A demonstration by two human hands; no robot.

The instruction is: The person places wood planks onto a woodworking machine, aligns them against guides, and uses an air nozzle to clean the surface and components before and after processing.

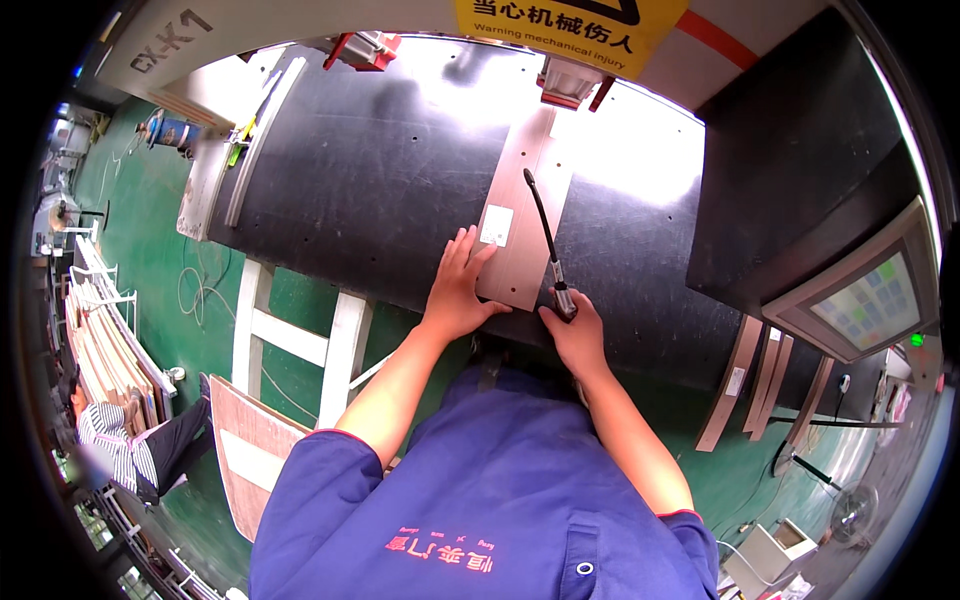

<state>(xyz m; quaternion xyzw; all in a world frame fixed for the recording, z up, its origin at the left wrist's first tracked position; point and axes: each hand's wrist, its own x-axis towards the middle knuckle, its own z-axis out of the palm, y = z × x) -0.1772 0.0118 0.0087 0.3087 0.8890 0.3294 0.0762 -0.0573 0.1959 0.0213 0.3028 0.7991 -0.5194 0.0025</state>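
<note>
A long, narrow brown wood-grain board (520,255) with a few small holes lies on the black tabletop, pointing away from me. A white label (496,226) is stuck on its left part. My left hand (462,285) is spread beside the board's near left edge, its fingertips by the label and its thumb at the near end. My right hand (575,330) is closed round the grey base of a tool with a long, thin, bent black neck (545,225). The neck reaches over the board, and its rounded tip hangs above the surface or touches it; I cannot tell which.
Red-and-silver clamps (568,82) stand at the table's far side. A touch screen panel (868,305) juts out at the right. Several brown strips (728,385) lean below it. A white frame (290,335) stands at the left. Another person (135,450) is by stacked boards.
</note>
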